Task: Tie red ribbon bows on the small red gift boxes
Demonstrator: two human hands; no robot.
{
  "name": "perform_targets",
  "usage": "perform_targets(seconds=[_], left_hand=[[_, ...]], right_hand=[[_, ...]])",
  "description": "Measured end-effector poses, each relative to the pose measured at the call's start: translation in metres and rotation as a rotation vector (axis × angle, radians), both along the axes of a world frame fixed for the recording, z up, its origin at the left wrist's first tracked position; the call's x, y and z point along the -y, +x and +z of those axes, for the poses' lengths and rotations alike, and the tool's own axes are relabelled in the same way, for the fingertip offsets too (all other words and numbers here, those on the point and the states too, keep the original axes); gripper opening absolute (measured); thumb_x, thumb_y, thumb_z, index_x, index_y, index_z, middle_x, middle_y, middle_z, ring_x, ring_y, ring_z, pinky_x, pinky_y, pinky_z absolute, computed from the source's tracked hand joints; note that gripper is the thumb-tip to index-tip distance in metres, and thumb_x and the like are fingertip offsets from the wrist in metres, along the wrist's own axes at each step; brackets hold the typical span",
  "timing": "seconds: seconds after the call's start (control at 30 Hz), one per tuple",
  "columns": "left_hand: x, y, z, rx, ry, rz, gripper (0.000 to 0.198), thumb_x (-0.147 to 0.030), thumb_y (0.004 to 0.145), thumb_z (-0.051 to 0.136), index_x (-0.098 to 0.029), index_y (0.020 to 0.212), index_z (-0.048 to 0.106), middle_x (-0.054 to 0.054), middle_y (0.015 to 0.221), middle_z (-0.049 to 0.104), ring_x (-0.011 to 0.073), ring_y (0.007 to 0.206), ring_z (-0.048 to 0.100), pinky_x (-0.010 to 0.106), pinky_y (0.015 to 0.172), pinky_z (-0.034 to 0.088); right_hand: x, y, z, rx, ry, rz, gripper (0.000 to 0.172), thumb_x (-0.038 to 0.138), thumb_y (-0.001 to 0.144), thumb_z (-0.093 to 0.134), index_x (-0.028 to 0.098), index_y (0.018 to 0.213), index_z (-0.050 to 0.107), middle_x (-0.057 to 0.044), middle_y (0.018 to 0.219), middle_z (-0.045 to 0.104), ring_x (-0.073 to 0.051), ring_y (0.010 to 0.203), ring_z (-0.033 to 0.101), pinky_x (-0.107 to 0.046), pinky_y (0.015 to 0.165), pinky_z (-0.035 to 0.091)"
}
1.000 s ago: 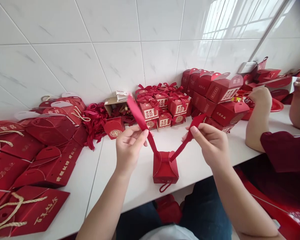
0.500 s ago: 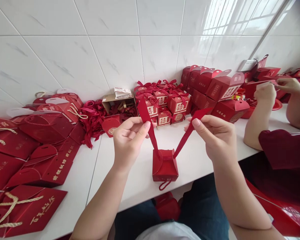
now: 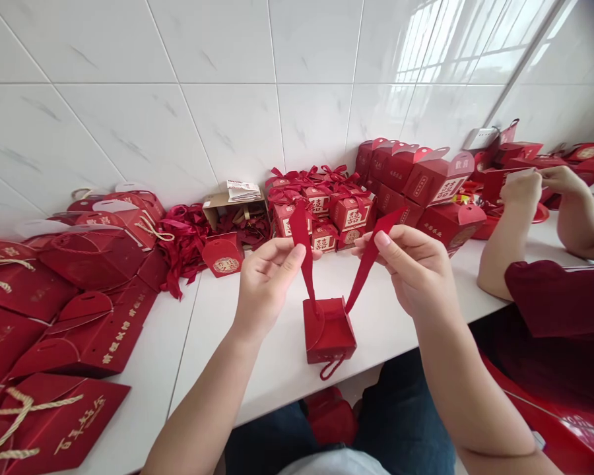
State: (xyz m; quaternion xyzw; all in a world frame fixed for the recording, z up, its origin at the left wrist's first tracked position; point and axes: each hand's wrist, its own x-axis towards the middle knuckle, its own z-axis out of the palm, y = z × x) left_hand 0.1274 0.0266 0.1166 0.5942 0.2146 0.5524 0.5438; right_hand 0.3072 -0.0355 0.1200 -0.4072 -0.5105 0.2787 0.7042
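Observation:
A small red gift box (image 3: 330, 336) stands on the white table near its front edge, with a red cord loop hanging from its near side. A red ribbon (image 3: 361, 280) runs through the box's top flaps, and its two ends rise apart in a V. My left hand (image 3: 272, 277) pinches one end between thumb and fingers. The other end is pinched by my right hand (image 3: 416, 270). Both hands are above the box, to either side, and do not touch it.
Behind stand ribbon-tied boxes (image 3: 351, 212), stacked larger boxes (image 3: 438, 178), a carton (image 3: 218, 214) and a heap of loose ribbons (image 3: 183, 241). Red boxes with rope handles (image 3: 89, 330) fill the left side. At right, a co-worker's hands (image 3: 522, 188) hold something pale.
My hands have come slightly closer together, still holding the ribbon ends. The box looks turned or shifted slightly. The view has tilted up a little.

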Motion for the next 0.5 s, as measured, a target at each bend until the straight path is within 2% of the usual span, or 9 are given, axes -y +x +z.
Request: perform_targets(seconds=[0.13,0.23,0.4,0.5], left_hand=[[-0.001,-0.003,-0.005,-0.017,0.008,0.017,0.014,-0.033,0.081,0.070,-0.019,0.083,0.069,0.005,0.079,0.075,0.0219,0.087,0.071,0.036,0.086,0.053],[-0.006,-0.005,-0.002,0.035,-0.001,0.021,0.013,-0.032,0.081,0.070,-0.019,0.083,0.068,0.004,0.078,0.075,0.0206,0.083,0.072,0.036,0.085,0.054],[-0.013,0.001,0.004,0.039,-0.024,0.020,0.017,-0.031,0.077,0.074,-0.017,0.085,0.068,0.004,0.075,0.075,0.0194,0.077,0.072,0.036,0.084,0.055],[-0.012,0.008,0.005,0.052,-0.024,-0.024,0.018,-0.029,0.077,0.074,-0.017,0.089,0.067,0.003,0.075,0.075,0.0182,0.077,0.072,0.034,0.083,0.054]], right_hand=[[0.004,0.004,0.002,-0.013,0.027,-0.027,0.015,0.037,0.084,0.068,0.023,0.078,0.067,0.000,0.077,0.071,-0.019,0.078,0.069,-0.035,0.076,0.056],[0.003,0.006,0.004,-0.055,0.037,-0.031,0.013,0.035,0.084,0.068,0.022,0.080,0.068,0.000,0.077,0.070,-0.018,0.075,0.069,-0.033,0.073,0.056],[-0.011,0.007,0.006,-0.133,-0.034,0.024,0.019,0.037,0.079,0.073,0.019,0.077,0.067,0.000,0.069,0.068,-0.015,0.062,0.067,-0.032,0.066,0.056],[-0.021,0.005,0.008,-0.107,-0.104,0.053,0.021,0.037,0.076,0.075,0.016,0.077,0.069,0.000,0.064,0.066,-0.012,0.052,0.062,-0.026,0.054,0.051]])
